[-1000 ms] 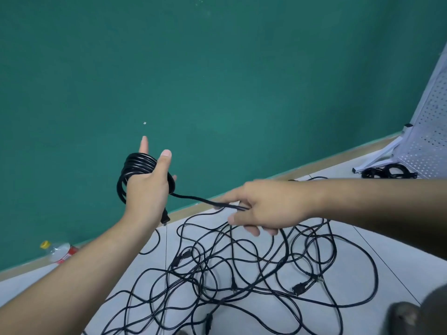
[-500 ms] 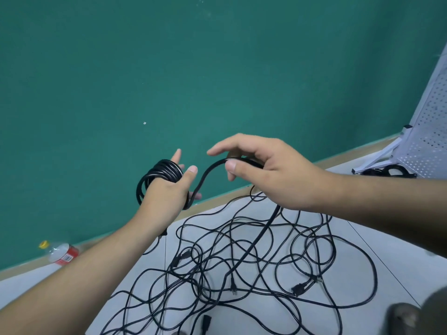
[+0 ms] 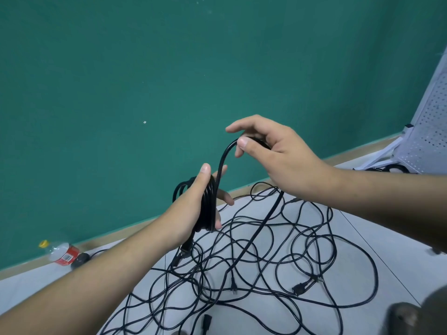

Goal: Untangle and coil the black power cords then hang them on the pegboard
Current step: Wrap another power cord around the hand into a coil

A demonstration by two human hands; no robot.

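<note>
Several loops of black power cord (image 3: 208,209) sit wound round my left hand (image 3: 193,209), which grips them. My right hand (image 3: 273,155) pinches the cord's free run above the tangled black cords (image 3: 302,240) on the pale tiled floor (image 3: 391,257); the white perforated pegboard (image 3: 428,131) leans far right.

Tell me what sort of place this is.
Probably a bare workroom or storage corner, though that is a guess. There is a plain green wall, a light tiled floor with black power cords tangled on it, and a white pegboard leaning at the right.
</note>
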